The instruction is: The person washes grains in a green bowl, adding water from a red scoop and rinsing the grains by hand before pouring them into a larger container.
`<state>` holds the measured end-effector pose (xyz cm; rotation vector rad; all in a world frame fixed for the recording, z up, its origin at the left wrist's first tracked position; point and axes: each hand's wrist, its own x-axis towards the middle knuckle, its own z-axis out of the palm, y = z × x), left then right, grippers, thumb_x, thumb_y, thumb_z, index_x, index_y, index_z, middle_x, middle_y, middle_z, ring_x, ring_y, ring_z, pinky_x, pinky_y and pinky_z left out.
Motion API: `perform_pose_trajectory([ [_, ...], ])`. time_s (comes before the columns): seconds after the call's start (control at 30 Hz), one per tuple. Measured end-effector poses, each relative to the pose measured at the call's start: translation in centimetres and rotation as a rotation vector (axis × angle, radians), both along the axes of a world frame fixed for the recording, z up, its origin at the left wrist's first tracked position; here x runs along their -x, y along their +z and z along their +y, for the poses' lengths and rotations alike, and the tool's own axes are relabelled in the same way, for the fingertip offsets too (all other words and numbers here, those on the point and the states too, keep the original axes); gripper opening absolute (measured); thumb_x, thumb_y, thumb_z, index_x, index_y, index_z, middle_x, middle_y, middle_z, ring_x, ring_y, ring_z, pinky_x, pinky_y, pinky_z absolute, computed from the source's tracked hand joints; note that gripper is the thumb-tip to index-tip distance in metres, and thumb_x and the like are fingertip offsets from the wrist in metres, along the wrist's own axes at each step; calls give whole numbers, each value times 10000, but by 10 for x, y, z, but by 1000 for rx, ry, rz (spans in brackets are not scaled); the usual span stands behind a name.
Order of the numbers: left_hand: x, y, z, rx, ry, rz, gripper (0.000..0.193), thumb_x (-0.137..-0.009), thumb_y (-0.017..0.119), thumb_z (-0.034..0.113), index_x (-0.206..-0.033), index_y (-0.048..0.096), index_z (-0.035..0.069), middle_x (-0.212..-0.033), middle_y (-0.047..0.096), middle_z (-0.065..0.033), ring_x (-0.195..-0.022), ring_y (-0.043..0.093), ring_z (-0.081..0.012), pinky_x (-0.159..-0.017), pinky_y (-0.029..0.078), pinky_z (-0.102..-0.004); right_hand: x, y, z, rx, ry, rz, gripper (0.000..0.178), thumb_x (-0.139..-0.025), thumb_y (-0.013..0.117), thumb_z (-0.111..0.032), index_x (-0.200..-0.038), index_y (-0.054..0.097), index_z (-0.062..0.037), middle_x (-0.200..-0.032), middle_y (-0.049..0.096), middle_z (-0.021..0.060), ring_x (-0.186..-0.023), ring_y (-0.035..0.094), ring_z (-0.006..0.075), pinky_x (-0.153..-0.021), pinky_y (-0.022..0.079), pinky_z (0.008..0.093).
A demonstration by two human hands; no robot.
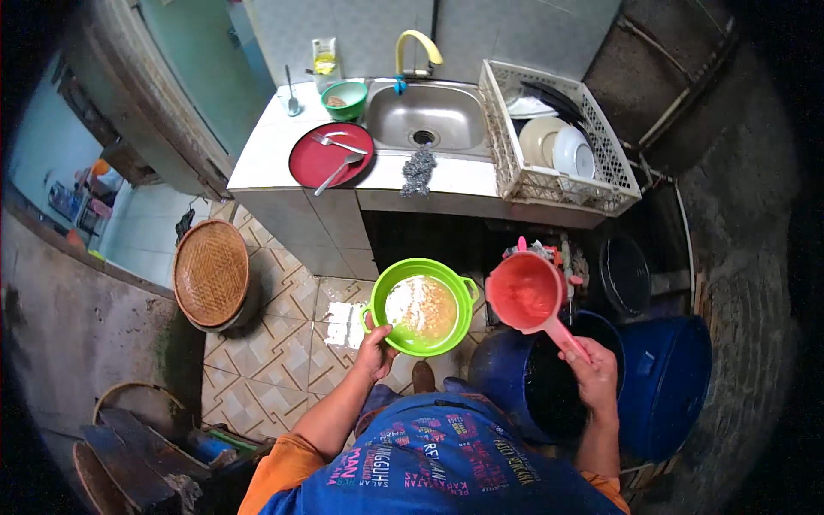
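My left hand [375, 354] is closed on the lower left rim of a bright green two-handled bowl [466, 316]. Cloudy liquid with pale bits [421, 311] lies inside; I cannot make out what the bits are. To the right, my right hand [594, 374] is wrapped round the handle of a red-pink water dipper [525, 296]. The dipper's cup faces up, apart from the bowl, and it looks to hold little or no water. Beneath the dipper and my right hand stands a dark blue drum [498, 378] with an open top.
Ahead is a counter with a steel sink [395, 116] under a yellow faucet [417, 39]. On it are a red plate [309, 163] with cutlery, a small green bowl [354, 112], a scouring pad [419, 172] and a dish crate [566, 199]. A woven basket tray [211, 273] sits left; another blue drum [669, 378] right.
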<state>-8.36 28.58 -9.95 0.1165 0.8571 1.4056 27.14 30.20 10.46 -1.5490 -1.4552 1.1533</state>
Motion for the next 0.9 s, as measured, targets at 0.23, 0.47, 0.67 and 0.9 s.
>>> perform_pose_trajectory([
  [0.23,10,-5,1,-29,41,25,653,-848,569,135,-1425,280,231,-1310,489,-85,-1150,548,-278,-887,516,-528,62,18,29,-239,364,-362,194,-853,654,-106,-1010,664,8,-756,650,111,-640,604,145,-589,467,284],
  [0.47,28,-5,-7,-84,126,6,671,-841,554,110,-1435,258,208,-1366,445,-100,-1227,485,-302,-962,453,-568,92,30,38,-392,515,-540,192,-816,670,-98,-977,645,2,-780,630,181,-666,634,336,-599,498,362],
  [0.67,34,-8,-15,-46,159,44,671,-844,547,108,-1434,253,232,-1380,432,-99,-1242,472,-305,-958,448,-570,107,19,51,-627,579,-675,204,-807,677,-97,-993,619,-39,-783,631,168,-706,632,370,-604,511,426],
  [0.9,35,-10,-14,-21,226,9,666,-833,532,97,-1425,259,235,-1353,443,-94,-1221,482,-303,-957,451,-564,141,16,57,-783,623,-756,175,-820,659,-107,-977,595,-62,-773,609,122,-653,624,322,-560,510,406],
])
